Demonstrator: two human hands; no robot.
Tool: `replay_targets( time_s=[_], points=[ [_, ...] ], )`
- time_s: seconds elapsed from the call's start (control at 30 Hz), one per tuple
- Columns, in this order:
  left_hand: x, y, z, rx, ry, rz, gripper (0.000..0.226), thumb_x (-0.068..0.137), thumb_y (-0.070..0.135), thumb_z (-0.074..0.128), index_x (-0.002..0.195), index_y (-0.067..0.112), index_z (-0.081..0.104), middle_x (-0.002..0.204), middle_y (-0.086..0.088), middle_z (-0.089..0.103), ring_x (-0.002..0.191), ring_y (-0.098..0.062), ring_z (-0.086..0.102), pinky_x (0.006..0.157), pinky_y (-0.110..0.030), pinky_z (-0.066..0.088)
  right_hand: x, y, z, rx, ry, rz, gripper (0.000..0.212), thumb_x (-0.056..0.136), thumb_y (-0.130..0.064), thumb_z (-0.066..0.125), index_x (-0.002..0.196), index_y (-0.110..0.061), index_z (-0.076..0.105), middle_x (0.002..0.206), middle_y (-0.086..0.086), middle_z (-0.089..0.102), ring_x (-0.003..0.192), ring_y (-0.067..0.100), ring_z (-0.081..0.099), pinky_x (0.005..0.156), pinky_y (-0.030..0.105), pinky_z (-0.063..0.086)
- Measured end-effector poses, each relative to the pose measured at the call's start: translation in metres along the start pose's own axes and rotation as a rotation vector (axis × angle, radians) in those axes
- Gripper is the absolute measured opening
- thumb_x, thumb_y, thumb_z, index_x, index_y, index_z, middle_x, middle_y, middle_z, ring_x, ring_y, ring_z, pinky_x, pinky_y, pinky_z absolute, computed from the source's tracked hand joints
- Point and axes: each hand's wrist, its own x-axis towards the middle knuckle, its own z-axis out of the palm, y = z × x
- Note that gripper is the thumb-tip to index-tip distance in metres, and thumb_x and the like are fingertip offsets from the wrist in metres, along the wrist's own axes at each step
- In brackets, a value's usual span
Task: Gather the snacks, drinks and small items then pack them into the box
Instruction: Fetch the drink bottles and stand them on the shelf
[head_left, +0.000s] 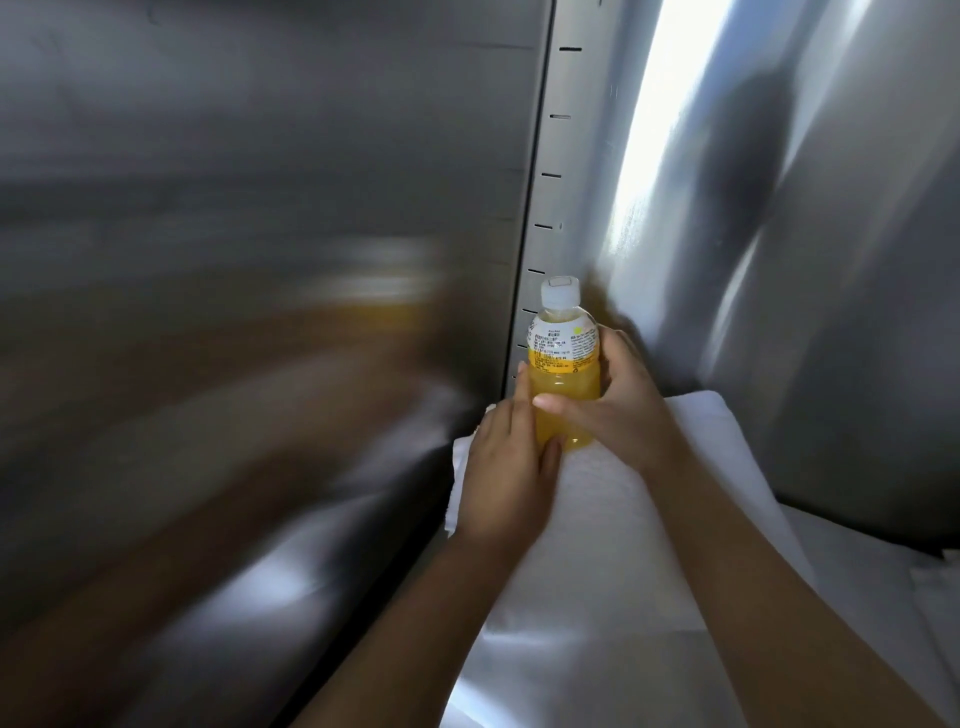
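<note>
A small bottle of orange juice (563, 364) with a white cap stands upright in the corner of a steel-walled compartment, on a white cloth (597, 519). My right hand (618, 405) grips the bottle's body from the right, thumb across its front. My left hand (506, 467) lies against the bottle's lower left side with straight fingers touching it. The left steel wall (260, 208) shows a blurred reflection of the bottle and arms.
A slotted steel upright (545, 208) runs down the back corner just behind the bottle. A shiny steel wall (831, 260) closes the right side. The white cloth covers the steel floor toward me. No box is in view.
</note>
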Motion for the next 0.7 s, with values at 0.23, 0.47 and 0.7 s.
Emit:
replay_targets(
  time_s=[0.23,0.47,0.7],
  points=[
    [-0.0013,0.0005,-0.0010,-0.086,0.032,-0.068,0.076,0.088,0.035,0.060,0.149,0.017,0.019,0.141,-0.002,0.042,0.127,-0.016,0.041,0.100,-0.023,0.032,-0.0019,0.0029,-0.0033,0.181,-0.103,0.019,0.082,0.066,-0.031,0.081,0.136,-0.022,0.040,0.123,-0.003,0.064,0.112,0.016,0.062,0.095,0.047,0.049],
    [-0.0015,0.0021,-0.0035,-0.134,0.029,-0.076,0.079,0.088,0.033,0.063,0.149,0.013,0.017,0.139,-0.006,0.047,0.124,-0.019,0.046,0.100,-0.029,0.038,-0.0019,-0.0022,0.0049,-0.088,-0.109,0.021,0.075,0.057,-0.055,0.080,0.123,-0.043,0.046,0.120,-0.012,0.059,0.111,0.006,0.058,0.094,0.042,0.050],
    [-0.0039,-0.0011,-0.0017,-0.080,0.073,-0.093,0.079,0.087,0.034,0.063,0.149,0.014,0.018,0.129,-0.005,0.045,0.113,-0.017,0.049,0.083,-0.009,0.024,-0.0017,0.0006,-0.0029,0.118,-0.104,0.016,0.072,0.065,-0.039,0.079,0.128,-0.038,0.044,0.117,-0.010,0.066,0.107,0.008,0.063,0.087,0.030,0.052]
  ],
)
